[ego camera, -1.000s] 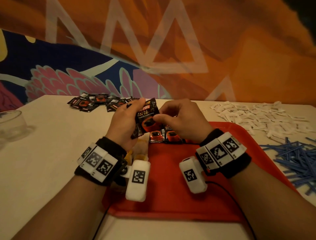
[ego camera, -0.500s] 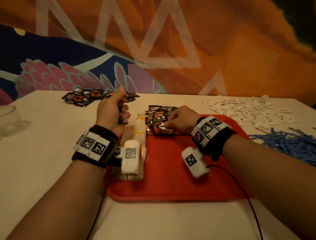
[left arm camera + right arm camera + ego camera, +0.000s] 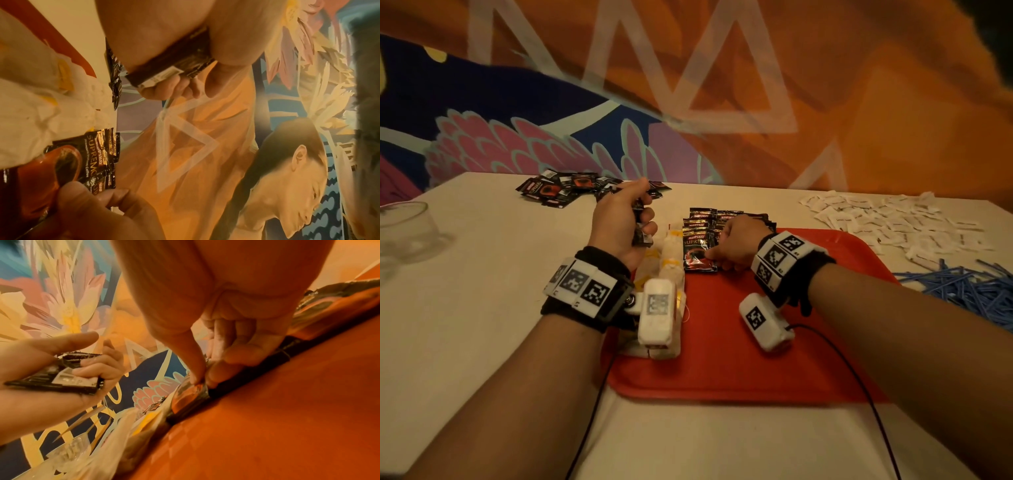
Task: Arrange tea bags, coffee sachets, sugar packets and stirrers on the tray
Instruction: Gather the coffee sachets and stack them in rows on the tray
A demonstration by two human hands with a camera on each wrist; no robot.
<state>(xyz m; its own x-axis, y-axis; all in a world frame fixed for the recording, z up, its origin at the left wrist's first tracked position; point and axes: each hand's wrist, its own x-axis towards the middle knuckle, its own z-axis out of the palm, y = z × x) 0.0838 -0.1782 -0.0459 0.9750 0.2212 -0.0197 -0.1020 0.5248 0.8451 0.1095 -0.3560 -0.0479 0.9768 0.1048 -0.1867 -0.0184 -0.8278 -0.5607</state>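
We set a coffee sachet on the red tray, our right hand pinching its lower edge between thumb and fingertips. It tops a row of sachets running toward the tray's 12 o'clock edge. Our left hand, at the tray's 10 o'clock, clenches a small stack of sachets. Tea bags line the tray's 9 o'clock side. On the table, sugar packets lie at 2 o'clock, blue stirrers at 3 o'clock.
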